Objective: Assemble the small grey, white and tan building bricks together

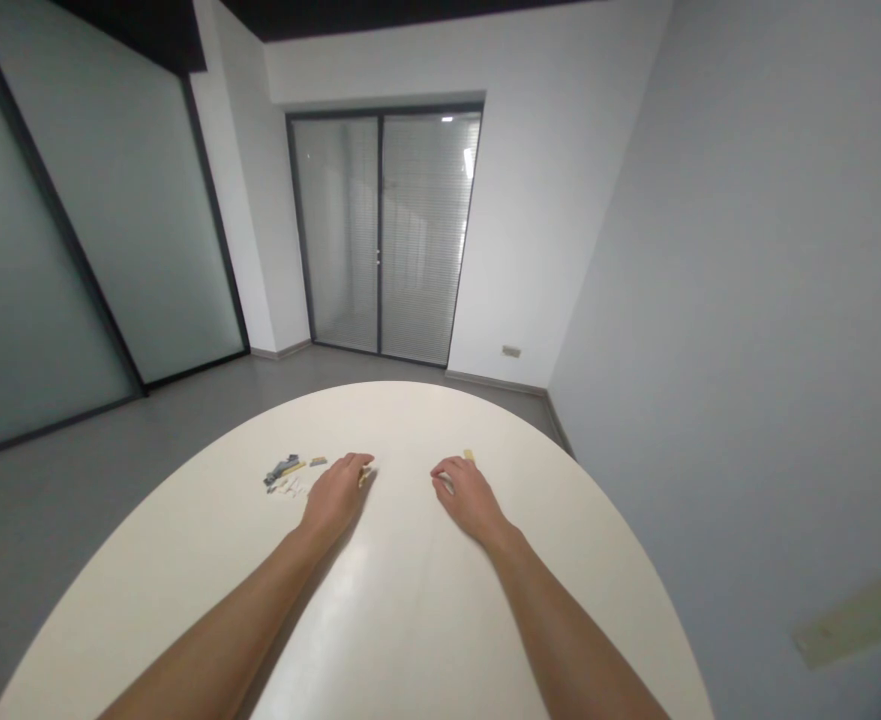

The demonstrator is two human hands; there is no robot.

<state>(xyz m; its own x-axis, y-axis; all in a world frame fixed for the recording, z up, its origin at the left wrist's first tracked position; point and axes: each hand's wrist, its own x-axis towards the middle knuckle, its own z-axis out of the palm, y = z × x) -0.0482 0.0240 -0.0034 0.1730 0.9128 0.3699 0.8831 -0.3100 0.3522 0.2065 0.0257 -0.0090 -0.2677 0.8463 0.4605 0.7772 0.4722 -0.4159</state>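
Note:
My left hand point(336, 492) rests over the table, its fingers curled and pointing right. A small yellowish-white piece point(365, 477) shows under those fingers, too small to name. Facing it across a gap, my right hand point(471, 498) has its thumb and fingertips drawn close together; whatever lies between them, if anything, I cannot make out. Just beyond the right knuckles lies a small yellow piece point(469, 455). To the left of my left hand is a loose pile of small grey, yellow and white pieces point(284, 474), which look like building bricks. A grey and yellow piece point(318, 461) lies apart from the pile.
Both forearms reach over a round cream table point(425, 620). Behind it stands a glass door point(380, 240) with blinds. Frosted glass panels point(125, 200) are at the left. A grey wall point(755, 300) runs close along the right, with a strip of tape point(856, 622) on it.

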